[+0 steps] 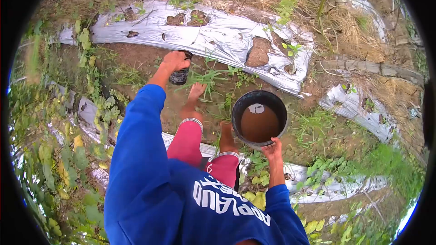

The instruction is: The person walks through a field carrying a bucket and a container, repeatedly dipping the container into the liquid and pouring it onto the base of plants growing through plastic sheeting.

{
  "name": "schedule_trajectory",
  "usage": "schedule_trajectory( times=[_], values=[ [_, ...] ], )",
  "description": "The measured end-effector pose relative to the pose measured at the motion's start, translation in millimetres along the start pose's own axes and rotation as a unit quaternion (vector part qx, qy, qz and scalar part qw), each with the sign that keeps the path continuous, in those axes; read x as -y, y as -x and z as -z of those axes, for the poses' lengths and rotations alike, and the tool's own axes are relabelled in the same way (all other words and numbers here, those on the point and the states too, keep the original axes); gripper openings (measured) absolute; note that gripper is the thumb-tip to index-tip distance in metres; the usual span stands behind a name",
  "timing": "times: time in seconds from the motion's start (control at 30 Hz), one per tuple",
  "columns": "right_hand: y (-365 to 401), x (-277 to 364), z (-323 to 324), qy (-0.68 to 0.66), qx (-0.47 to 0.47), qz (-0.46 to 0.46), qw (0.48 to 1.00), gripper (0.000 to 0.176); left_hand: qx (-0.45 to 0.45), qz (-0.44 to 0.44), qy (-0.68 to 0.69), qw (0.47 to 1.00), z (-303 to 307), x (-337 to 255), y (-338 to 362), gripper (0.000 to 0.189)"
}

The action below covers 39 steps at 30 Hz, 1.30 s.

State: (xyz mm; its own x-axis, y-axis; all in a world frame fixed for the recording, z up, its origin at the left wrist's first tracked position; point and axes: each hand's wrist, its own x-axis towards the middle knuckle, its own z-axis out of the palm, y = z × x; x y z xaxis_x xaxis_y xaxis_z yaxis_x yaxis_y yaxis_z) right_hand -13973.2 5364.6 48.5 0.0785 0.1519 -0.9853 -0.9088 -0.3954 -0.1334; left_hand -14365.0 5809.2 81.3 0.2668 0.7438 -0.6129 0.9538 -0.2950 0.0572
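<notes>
My left hand (175, 61) is closed around the top of a dark, wet-looking cup (180, 76), held out over the soil path beside the plastic-covered bed. My right hand (272, 149) grips the near rim of a black bucket (237, 117). Muddy brown water (259, 124) stands inside it, with a bright reflection on its surface. The bucket is right of my legs, its mouth facing up.
Ahead runs a raised bed under silvery plastic mulch (218, 29) with torn holes showing soil. My bare foot (197, 90) is on the weedy path. Leafy vines (68, 163) crowd the left side. Dry grass (359, 41) lies at upper right.
</notes>
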Motion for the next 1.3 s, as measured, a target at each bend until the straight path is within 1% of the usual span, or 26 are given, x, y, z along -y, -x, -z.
schedule_trajectory(
  times=[0.03,0.13,0.23,0.27,0.3,0.33,0.4,0.5,0.57,0.6,0.67,0.7,0.73,0.77,0.8,0.87,0.93,0.97,1.0,1.07,1.1,1.13,1.2,1.23,1.27,1.3],
  values=[
    [1,-11,-9,0.004,0.007,-0.005,1.0,0.044,0.031,-0.005,-0.018,0.999,8,11,-18,0.057],
    [12,-41,-52,0.004,-0.012,-0.005,1.0,0.046,0.069,-0.019,-0.026,0.997,26,41,-70,0.058],
    [1,-70,-88,-0.011,-0.022,-0.012,1.0,0.047,0.09,-0.069,-0.033,0.993,35,66,-109,0.06],
    [-3,-79,-101,-0.015,-0.03,-0.008,0.999,0.047,0.094,-0.07,-0.032,0.993,38,71,-117,0.06],
    [-7,-86,-114,-0.012,-0.048,-0.015,0.999,0.041,0.093,-0.064,-0.048,0.992,42,75,-125,0.059],
    [-10,-92,-125,-0.014,-0.051,-0.016,0.998,0.041,0.092,-0.059,-0.065,0.992,44,79,-132,0.059],
    [-19,-105,-147,-0.011,0.001,-0.02,1.0,0.036,0.082,-0.076,-0.074,0.991,47,89,-139,0.057],
    [-24,-119,-186,0.006,0.012,-0.022,1.0,0.035,0.084,-0.079,-0.051,0.992,57,97,-128,0.057],
    [-31,-124,-211,0.025,0.026,-0.016,0.999,0.036,0.092,-0.066,-0.01,0.994,61,103,-109,0.056],
    [-33,-126,-224,0.027,0.031,-0.015,0.999,0.036,0.087,-0.062,-0.01,0.994,61,107,-97,0.056],
    [-36,-131,-248,0.052,0.048,-0.005,0.998,0.036,0.016,-0.075,0.043,0.996,48,119,-71,0.046],
    [-40,-134,-256,0.053,0.058,-0.004,0.997,0.034,0.013,-0.072,0.043,0.996,40,125,-57,0.046],
    [-40,-136,-268,0.056,0.061,-0.003,0.997,0.034,-0.101,-0.119,0.094,0.983,31,131,-44,0.039],
    [-38,-138,-279,0.064,0.067,0.001,0.996,0.034,-0.212,-0.163,0.144,0.953,28,133,-28,0.035],
    [-37,-140,-290,0.072,0.071,0.006,0.995,0.033,-0.214,-0.16,0.146,0.952,26,135,-13,0.035],
    [-40,-144,-308,0.069,0.078,0.011,0.994,0.035,-0.272,-0.185,0.218,0.919,32,129,18,0.029],
    [-29,-141,-331,0.099,0.068,0.007,0.993,0.04,-0.27,-0.193,0.249,0.91,19,123,36,0.028],
    [-13,-137,-350,0.092,0.083,0.019,0.992,0.031,-0.269,-0.205,0.275,0.9,12,119,38,0.027],
    [-11,-136,-359,0.099,0.077,0.02,0.992,0.031,-0.268,-0.202,0.283,0.898,5,114,37,0.027],
    [-2,-135,-370,0.109,0.066,0.034,0.991,0.03,-0.182,-0.163,0.357,0.902,-19,99,33,0.028],
    [5,-134,-375,0.105,0.082,0.039,0.99,0.03,-0.155,-0.166,0.364,0.903,-41,95,22,0.034],
    [9,-133,-377,0.109,0.077,0.04,0.99,0.03,-0.153,-0.165,0.371,0.901,-57,90,11,0.034],
    [14,-133,-377,0.127,0.099,0.037,0.986,0.045,0.032,-0.077,0.352,0.932,-76,75,-9,0.042],
    [19,-132,-378,0.13,0.093,0.037,0.986,0.045,0.036,-0.078,0.358,0.93,-77,71,-16,0.042],
    [28,-132,-381,0.137,0.083,0.045,0.986,0.045,0.145,-0.032,0.414,0.898,-78,68,-22,0.045],
    [35,-132,-386,0.144,0.077,0.052,0.985,0.044,0.249,0.014,0.461,0.852,-79,65,-26,0.05]
  ],
)
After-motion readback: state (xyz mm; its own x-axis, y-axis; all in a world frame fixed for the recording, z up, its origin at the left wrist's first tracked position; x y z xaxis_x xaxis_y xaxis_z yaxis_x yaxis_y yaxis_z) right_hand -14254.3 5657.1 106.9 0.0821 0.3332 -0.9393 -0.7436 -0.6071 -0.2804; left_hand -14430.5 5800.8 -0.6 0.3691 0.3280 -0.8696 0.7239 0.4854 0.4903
